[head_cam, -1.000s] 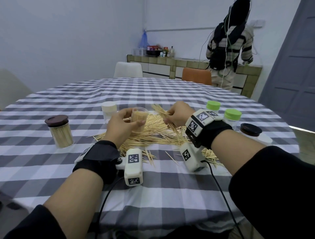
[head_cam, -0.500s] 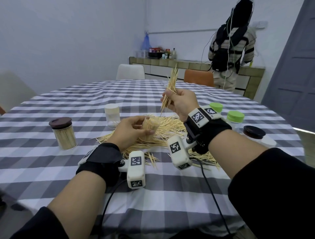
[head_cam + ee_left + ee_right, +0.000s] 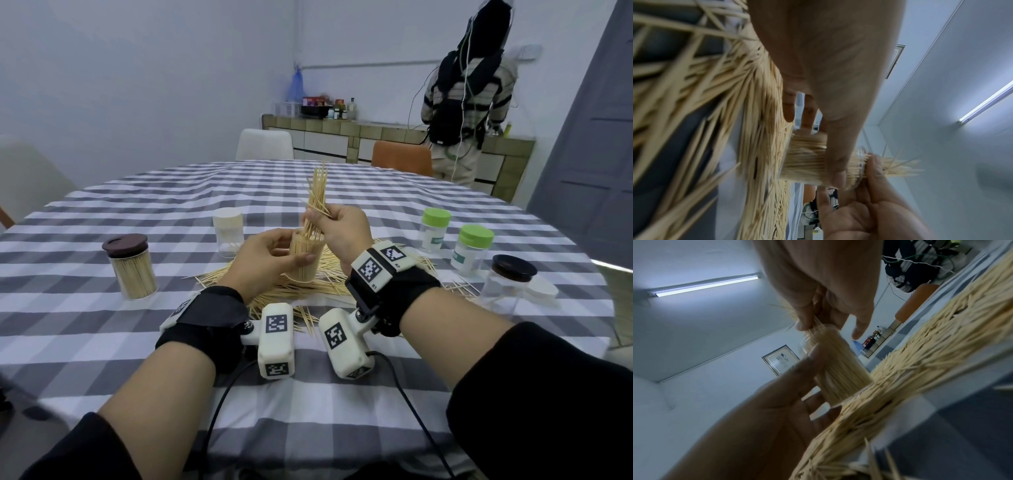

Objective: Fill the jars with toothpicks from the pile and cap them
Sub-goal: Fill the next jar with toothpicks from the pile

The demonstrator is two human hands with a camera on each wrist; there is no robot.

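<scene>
left hand [image 3: 263,262] grips open jar [image 3: 306,255], packed with toothpicks, on the pile [image 3: 315,284] | right hand [image 3: 342,233] pinches toothpick bundle [image 3: 317,197], lower tips in the jar mouth | right of pile: two green-capped jars [image 3: 472,250], label text unreadable | left: brown-lidded full jar [image 3: 132,265]

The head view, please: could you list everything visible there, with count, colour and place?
open jar: 1, clear, nearly full, at the pile
toothpick bunch: 1, pale wood, entering the open jar
toothpick pile: 1, pale wood, table centre
brown-lidded jars: 2, one full far left, one far right
green-capped jars: 2, right
white-lidded jar: 1, behind pile
white lid: 1, far right
tablecloth: grey-white check
second person: 1, at back counter
hands: left hand holds the open jar; right hand pinches the toothpick bunch
</scene>
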